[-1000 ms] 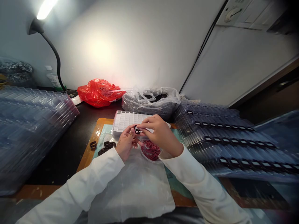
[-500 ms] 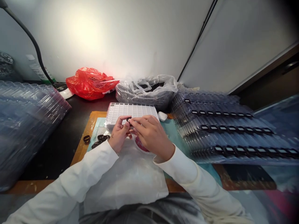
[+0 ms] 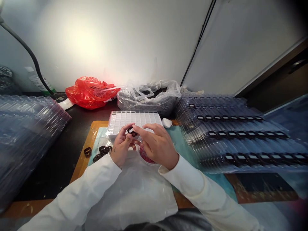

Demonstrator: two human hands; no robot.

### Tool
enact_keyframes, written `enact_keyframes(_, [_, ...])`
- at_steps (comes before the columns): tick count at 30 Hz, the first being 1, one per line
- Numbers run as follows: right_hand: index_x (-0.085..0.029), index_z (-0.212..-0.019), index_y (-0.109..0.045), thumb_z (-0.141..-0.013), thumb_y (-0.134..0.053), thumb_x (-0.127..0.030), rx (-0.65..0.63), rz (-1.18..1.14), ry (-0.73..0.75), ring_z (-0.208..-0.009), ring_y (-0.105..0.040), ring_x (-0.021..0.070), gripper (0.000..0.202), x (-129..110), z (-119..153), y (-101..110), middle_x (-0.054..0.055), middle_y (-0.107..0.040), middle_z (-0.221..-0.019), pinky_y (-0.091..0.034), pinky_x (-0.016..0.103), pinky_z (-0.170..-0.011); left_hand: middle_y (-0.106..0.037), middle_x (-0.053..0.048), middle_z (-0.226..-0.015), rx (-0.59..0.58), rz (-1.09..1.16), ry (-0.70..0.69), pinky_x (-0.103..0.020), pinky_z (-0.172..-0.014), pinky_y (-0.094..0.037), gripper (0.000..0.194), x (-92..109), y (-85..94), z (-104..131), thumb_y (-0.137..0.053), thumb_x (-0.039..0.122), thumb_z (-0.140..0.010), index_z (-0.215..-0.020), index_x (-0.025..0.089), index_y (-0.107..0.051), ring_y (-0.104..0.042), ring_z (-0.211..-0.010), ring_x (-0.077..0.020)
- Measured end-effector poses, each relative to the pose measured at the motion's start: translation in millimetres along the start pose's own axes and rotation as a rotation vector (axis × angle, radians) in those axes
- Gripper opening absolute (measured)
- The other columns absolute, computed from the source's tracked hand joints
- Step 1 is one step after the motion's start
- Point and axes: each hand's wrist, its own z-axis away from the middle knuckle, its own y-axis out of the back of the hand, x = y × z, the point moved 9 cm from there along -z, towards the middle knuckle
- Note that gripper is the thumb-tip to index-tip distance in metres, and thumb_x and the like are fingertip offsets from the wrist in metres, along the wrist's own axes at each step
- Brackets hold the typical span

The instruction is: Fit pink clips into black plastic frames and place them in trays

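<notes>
A small black plastic frame [image 3: 131, 131] with a pale opening is held up between my hands. My left hand [image 3: 121, 142] is closed on it, forefinger along the top and thumb below. At the frame's right edge, the outstretched forefinger of my right hand [image 3: 157, 142] touches it; the thumb is hidden. Beneath the right hand, partly covered, lies a round dish of thin reddish-pink pieces [image 3: 145, 155]. A white gridded tray [image 3: 134, 118] sits just behind my hands. To the left of my left wrist are several loose black pieces [image 3: 104, 150], and another black piece [image 3: 87, 152] lies apart.
Stacked clear plastic trays stand at the left [image 3: 31, 128]. More clear trays [image 3: 231, 128], holding rows of black frames, rise at the right. A red bag [image 3: 90, 93] and a clear bag [image 3: 149, 99] line the wall. A white case [image 3: 166, 123] rests beside the gridded tray.
The black frame now shows more of its face between my fingers. My right hand's fingers have shifted from covering it to its right edge. The whole view has tilted slightly upward.
</notes>
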Motion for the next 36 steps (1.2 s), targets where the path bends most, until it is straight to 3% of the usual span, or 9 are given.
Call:
enact_keyframes(5, [-0.024, -0.132, -0.051, -0.089, -0.042, -0.014, -0.027, -0.057, 0.007, -0.103, -0.055, 0.0215, 0.044, 5.3, 0.3, -3.4, 0.005, -0.069, -0.094, -0.045, 0.04, -0.091, -0.071, -0.006, -0.084, -0.016, -0.019, 0.001, -0.022, -0.046, -0.043, 0.057, -0.7, -1.1, 0.2, -0.071, 0.054, -0.07, -0.115, 0.02, -0.062, -0.065, -0.057, -0.0155])
enact_keyframes(8, [-0.026, -0.136, -0.045, -0.09, -0.041, -0.014, 0.022, -0.133, -0.046, -0.107, -0.053, 0.02, 0.047, 11.7, 0.8, -0.9, 0.003, -0.068, -0.109, -0.044, 0.039, -0.095, -0.071, -0.007, -0.087, -0.029, -0.012, 0.001, -0.023, -0.044, -0.042, 0.059, -1.8, -2.0, 0.1, -0.074, 0.056, -0.066, -0.113, 0.021, -0.063, -0.066, -0.056, -0.0161])
enact_keyframes(13, [-0.025, -0.125, -0.053, -0.09, -0.04, -0.014, 0.0, -0.109, -0.058, -0.105, -0.054, 0.0209, 0.039, 11.4, -1.8, 2.5, 0.003, -0.069, -0.103, -0.042, 0.039, -0.094, -0.072, -0.007, -0.085, 0.012, 0.007, 0.001, -0.022, -0.044, -0.041, 0.059, 0.6, 1.3, -1.1, -0.072, 0.058, -0.067, -0.112, 0.02, -0.064, -0.065, -0.053, -0.0152])
enact_keyframes(17, [-0.023, -0.11, -0.06, -0.088, -0.048, -0.013, -0.212, -0.047, -0.187, -0.088, -0.057, 0.0197, 0.027, 23.4, -0.4, -4.4, 0.003, -0.069, -0.09, -0.044, 0.032, -0.075, -0.073, -0.009, -0.093, 0.075, 0.024, -0.017, -0.021, -0.044, -0.041, 0.059, 5.2, 7.8, -3.4, -0.067, 0.059, -0.072, -0.117, 0.021, -0.06, -0.065, -0.054, -0.0136])
enact_keyframes(21, [-0.023, -0.1, -0.061, -0.085, -0.057, -0.017, -0.369, 0.059, -0.279, -0.081, -0.058, 0.019, 0.017, 35.5, 10.0, -12.0, 0.003, -0.067, -0.084, -0.038, 0.028, -0.063, -0.073, -0.009, -0.095, 0.083, 0.019, -0.03, -0.02, -0.044, -0.041, 0.056, 7.4, 8.3, -3.7, -0.066, 0.056, -0.075, -0.119, 0.022, -0.058, -0.065, -0.055, -0.0128])
enact_keyframes(26, [-0.023, -0.079, -0.069, -0.085, -0.057, -0.015, -0.701, 0.083, -0.232, -0.075, -0.063, 0.0191, 0.016, 30.7, 27.7, -52.5, 0.003, -0.072, -0.083, -0.033, 0.028, -0.058, -0.073, -0.008, -0.093, 0.049, 0.017, -0.038, -0.02, -0.044, -0.042, 0.055, 5.9, 4.0, -2.2, -0.065, 0.056, -0.076, -0.12, 0.023, -0.058, -0.065, -0.055, -0.0128])
enact_keyframes(30, [-0.021, -0.089, -0.071, -0.089, -0.052, -0.019, -0.762, 0.102, -0.235, -0.085, -0.066, 0.0216, 0.019, 26.7, 25.6, -67.2, 0.006, -0.073, -0.092, -0.036, 0.029, -0.061, -0.073, -0.007, -0.09, 0.032, 0.021, -0.013, -0.02, -0.044, -0.042, 0.055, 3.1, 2.2, -2.2, -0.065, 0.056, -0.076, -0.119, 0.022, -0.057, -0.064, -0.055, -0.0122])
enact_keyframes(36, [-0.019, -0.086, -0.07, -0.091, -0.05, -0.02, -0.811, 0.14, -0.236, -0.089, -0.064, 0.0209, 0.02, 26.0, 25.8, -69.5, 0.006, -0.073, -0.092, -0.038, 0.027, -0.064, -0.072, -0.007, -0.089, 0.04, 0.026, -0.023, -0.02, -0.044, -0.042, 0.057, 5.9, 3.5, -3.1, -0.064, 0.057, -0.077, -0.121, 0.021, -0.056, -0.063, -0.055, -0.0114])
